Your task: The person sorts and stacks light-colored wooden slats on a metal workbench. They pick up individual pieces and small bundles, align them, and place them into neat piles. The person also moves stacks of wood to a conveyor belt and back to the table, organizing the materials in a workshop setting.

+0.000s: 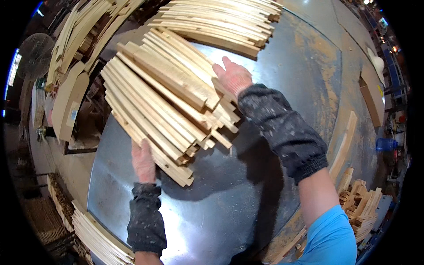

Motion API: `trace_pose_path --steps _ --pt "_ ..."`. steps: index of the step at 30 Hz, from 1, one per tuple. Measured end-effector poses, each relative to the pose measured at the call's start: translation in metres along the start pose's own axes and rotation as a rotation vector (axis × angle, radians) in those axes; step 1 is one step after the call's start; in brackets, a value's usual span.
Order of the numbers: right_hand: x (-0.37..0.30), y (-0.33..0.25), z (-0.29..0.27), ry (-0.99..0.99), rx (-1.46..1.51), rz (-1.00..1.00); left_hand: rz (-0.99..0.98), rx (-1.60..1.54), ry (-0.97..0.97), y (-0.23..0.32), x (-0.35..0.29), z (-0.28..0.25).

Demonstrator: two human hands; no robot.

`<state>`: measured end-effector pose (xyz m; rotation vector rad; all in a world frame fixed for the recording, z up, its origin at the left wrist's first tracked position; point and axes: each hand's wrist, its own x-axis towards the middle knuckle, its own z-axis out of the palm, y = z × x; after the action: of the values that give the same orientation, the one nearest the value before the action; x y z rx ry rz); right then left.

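A loose pile of pale wooden strips (154, 101) lies slantwise on a shiny metal tabletop (212, 181), its near ends uneven and a few strips resting askew on top. Against the pile's left edge my left hand (144, 162) rests with fingers stretched along the outermost strip. On the far right side my right hand (234, 77) touches the strips with its fingers apart. Neither hand is wrapped round a strip. Some fingertips are hidden by the wood. Dark speckled sleeves cover both forearms.
A second stack of wooden strips (221, 22) sits beyond the pile. Long boards (84, 31) and a cardboard piece (70, 101) are at the far left. More strips (95, 229) lie at lower left. Wood offcuts (360, 201) are heaped at right. Sawdust coats the table's right side.
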<state>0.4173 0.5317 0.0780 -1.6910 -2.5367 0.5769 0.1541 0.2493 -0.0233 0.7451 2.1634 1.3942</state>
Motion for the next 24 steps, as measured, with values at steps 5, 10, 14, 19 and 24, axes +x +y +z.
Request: trace_pose_path --steps 5,10,14,19,24 --pt "0.038 -0.025 0.042 0.195 0.122 0.227 -0.038 0.2 0.011 0.014 0.006 0.02" --pt "0.028 -0.036 0.051 0.156 0.112 0.243 -0.073 0.335 0.084 -0.015 0.0 0.012" --pt "0.016 -0.039 0.052 0.137 0.162 0.271 -0.096 0.353 0.028 -0.015 -0.001 0.002" --pt "0.031 -0.032 0.059 0.094 0.24 0.176 -0.241 0.377 0.016 -0.006 0.005 0.01" --pt "0.049 -0.002 0.077 0.112 0.273 0.092 -0.444 0.332 -0.024 0.001 0.017 0.024"
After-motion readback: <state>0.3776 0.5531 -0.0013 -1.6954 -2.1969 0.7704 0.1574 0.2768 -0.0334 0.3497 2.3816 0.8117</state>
